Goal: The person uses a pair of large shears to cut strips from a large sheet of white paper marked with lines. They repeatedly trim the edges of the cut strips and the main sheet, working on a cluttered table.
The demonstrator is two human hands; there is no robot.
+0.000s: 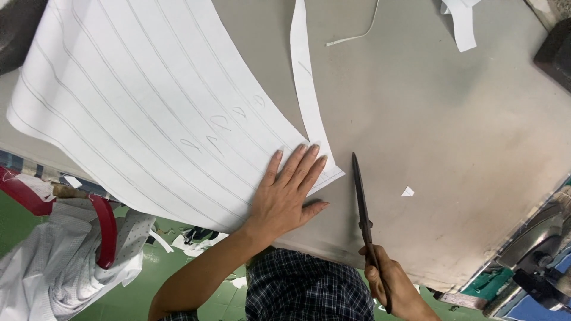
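My left hand (pixel 288 193) lies flat, fingers spread, on the near corner of a large white paper sheet (pixel 143 101) ruled with long pencil lines and a few pencil marks. The sheet hangs over the table's near edge. My right hand (pixel 392 285) grips the handles of long dark scissors (pixel 361 199), whose closed blades point away from me, just right of the sheet's corner. A narrow cut strip of paper (pixel 304 77) lies along the sheet's right edge.
The grey table (pixel 452 119) carries a small paper scrap (pixel 407 191), a thin paper sliver (pixel 357 35) and another offcut (pixel 461 21). A dark object (pixel 556 50) sits at the far right. White cloth on a red frame (pixel 71 249) stands below left; machine parts (pixel 535 261) lower right.
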